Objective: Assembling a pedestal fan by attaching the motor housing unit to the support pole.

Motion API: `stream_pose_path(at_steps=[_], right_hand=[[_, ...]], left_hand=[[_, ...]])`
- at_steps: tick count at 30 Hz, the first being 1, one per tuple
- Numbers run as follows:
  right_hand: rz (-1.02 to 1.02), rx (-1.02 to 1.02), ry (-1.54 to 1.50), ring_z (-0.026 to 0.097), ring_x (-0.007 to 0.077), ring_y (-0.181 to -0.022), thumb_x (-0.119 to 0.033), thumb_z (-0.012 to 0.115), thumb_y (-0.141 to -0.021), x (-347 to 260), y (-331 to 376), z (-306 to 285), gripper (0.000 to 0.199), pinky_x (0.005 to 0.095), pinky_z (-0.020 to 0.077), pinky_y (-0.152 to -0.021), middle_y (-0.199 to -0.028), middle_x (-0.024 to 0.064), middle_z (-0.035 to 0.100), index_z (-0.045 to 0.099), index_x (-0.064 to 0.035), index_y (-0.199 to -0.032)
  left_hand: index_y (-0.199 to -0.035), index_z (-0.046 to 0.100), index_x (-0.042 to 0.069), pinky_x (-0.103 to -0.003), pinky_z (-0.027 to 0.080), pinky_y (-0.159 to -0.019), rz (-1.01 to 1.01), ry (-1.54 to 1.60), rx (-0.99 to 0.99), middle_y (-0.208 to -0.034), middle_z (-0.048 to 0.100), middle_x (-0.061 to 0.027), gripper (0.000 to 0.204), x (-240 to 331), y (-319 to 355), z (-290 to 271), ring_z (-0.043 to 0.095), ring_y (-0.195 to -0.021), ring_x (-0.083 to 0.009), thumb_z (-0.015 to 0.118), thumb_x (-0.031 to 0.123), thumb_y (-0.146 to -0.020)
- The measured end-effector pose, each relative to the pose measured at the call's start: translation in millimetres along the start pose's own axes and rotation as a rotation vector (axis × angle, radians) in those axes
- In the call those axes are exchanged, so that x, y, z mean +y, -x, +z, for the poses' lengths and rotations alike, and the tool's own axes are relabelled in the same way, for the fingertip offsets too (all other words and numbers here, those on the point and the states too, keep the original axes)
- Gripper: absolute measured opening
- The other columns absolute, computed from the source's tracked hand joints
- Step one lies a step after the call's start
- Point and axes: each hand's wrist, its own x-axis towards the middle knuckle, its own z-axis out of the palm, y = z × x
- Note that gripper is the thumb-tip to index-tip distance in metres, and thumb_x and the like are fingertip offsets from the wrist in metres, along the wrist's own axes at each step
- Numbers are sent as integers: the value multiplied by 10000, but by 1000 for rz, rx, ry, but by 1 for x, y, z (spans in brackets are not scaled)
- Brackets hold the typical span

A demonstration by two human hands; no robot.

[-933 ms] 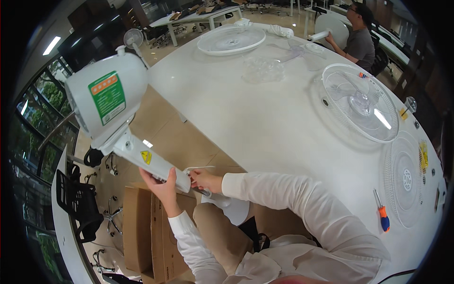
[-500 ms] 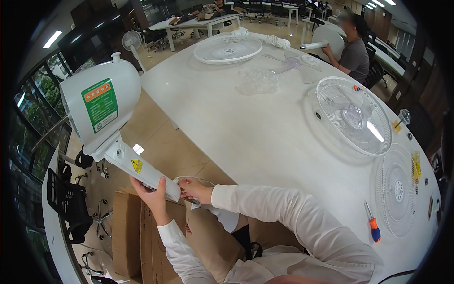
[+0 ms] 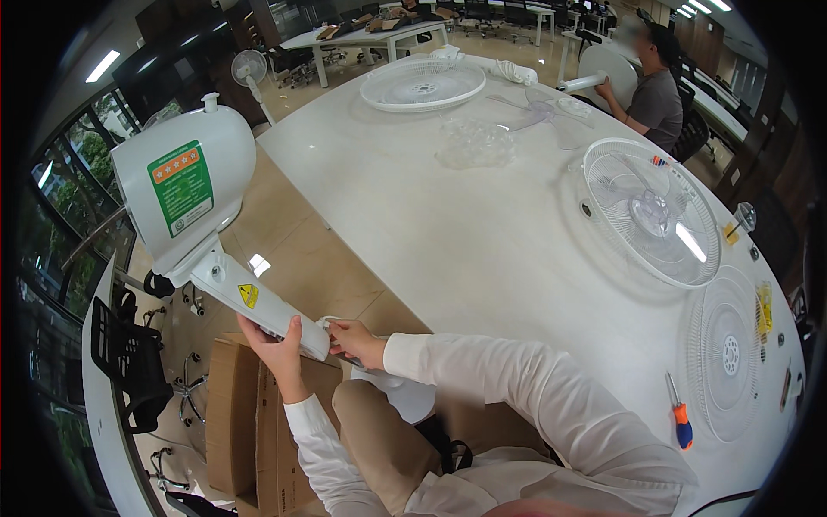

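Observation:
A white electric fan's motor head (image 3: 226, 159), with a green and orange label, rises at the left beside the table. Its tilted white neck (image 3: 231, 283) comes down toward me and bears a yellow warning sticker. My left hand (image 3: 277, 349) is wrapped round the lower part of this neck, thumb on top. Right at the neck's bottom end is my right hand (image 3: 360, 341), its fingers pinched together. What they grip is hidden; a bit of white cord (image 3: 326, 320) shows just beside them. Below, a white rounded part (image 3: 405, 394) is partly covered by my arm and leg.
On the white table (image 3: 413, 233) lie a caged fan with clear blades (image 3: 655, 211), wire grilles (image 3: 728, 353) (image 3: 422, 86), loose clear blades (image 3: 538, 112), a plastic bag (image 3: 475, 145) and a screwdriver (image 3: 682, 424). A cardboard box (image 3: 233, 422) stands below my left arm. Across the table sits a person (image 3: 656, 108).
The whole scene has shifted slightly in the view. Both hands keep nearly the same place on the fan neck, and the motor head stays at the left.

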Motion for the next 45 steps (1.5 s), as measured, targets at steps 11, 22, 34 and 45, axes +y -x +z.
stream_pose_path(at_steps=[11, 22, 34, 45], right_hand=[[49, -16, 35, 560, 72, -730, -412, 440, -954, -3, 4, 3, 283, 224, 366, -593, -904, -37, 597, 564, -163, -1007], [49, -38, -35, 529, 55, -743, -392, 422, -975, -2, -2, 4, 280, 232, 387, -608, -909, -47, 595, 576, -174, -1061], [-36, -62, 24, 523, 68, -767, -386, 406, -976, -31, 22, 11, 309, 239, 398, -622, -921, -40, 576, 568, -143, -1078], [-83, -78, 110, 546, 91, -825, -344, 393, -974, -24, 9, 4, 294, 258, 440, -698, -960, -9, 585, 564, -129, -1076]], left_hand=[[-1399, 284, 38, -364, 358, -1003, -6, 46, 55, -1300, 427, -112, 868, -2, 1, 7, 459, -1150, -237, 751, 12, -666], [-1405, 282, 15, -374, 297, -1043, 32, 82, 175, -1340, 402, -130, 853, 7, -3, 28, 421, -1192, -242, 699, 1, -661], [-1393, 267, 20, -377, 385, -951, 82, 134, 196, -1232, 448, -111, 872, 9, -2, 19, 482, -1074, -228, 745, 110, -669], [-1403, 274, 22, -377, 324, -1017, 82, 129, 169, -1313, 408, -122, 884, 10, -8, 25, 434, -1165, -239, 753, 80, -662]])
